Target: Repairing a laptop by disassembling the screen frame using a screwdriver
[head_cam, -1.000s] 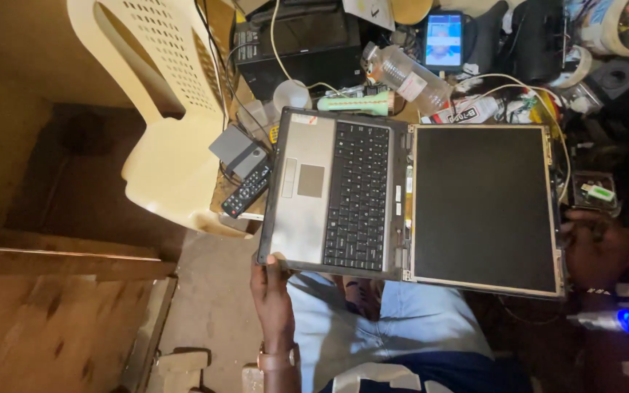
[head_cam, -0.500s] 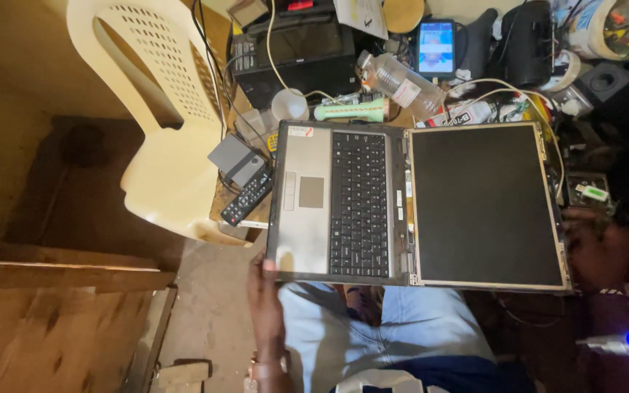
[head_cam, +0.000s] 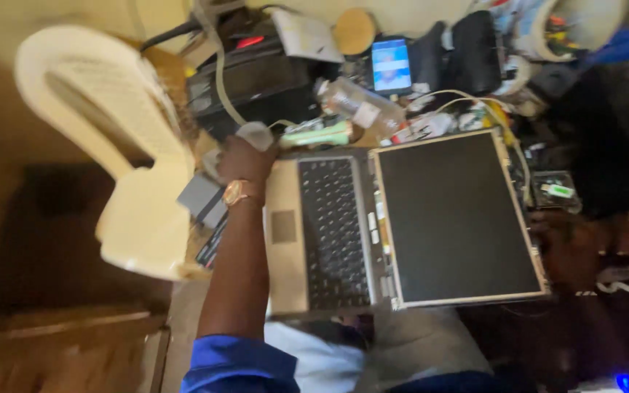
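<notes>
- The left hand (head_cam: pixel 245 160) reaches over the far-left corner of the open laptop (head_cam: pixel 329 233); whether its grip is clenched or released cannot be told, as the fingers are hidden.
- A gold watch (head_cam: pixel 234 193) sits on that wrist.
- The right hand (head_cam: pixel 573 251) is dim at the screen's right edge, touching it; its grip is unclear.
- The laptop lies flat on the cluttered bench (head_cam: pixel 475 109).
- A cream plastic chair (head_cam: pixel 125 160) stands to the left, a lit phone (head_cam: pixel 391 64) far behind.
</notes>
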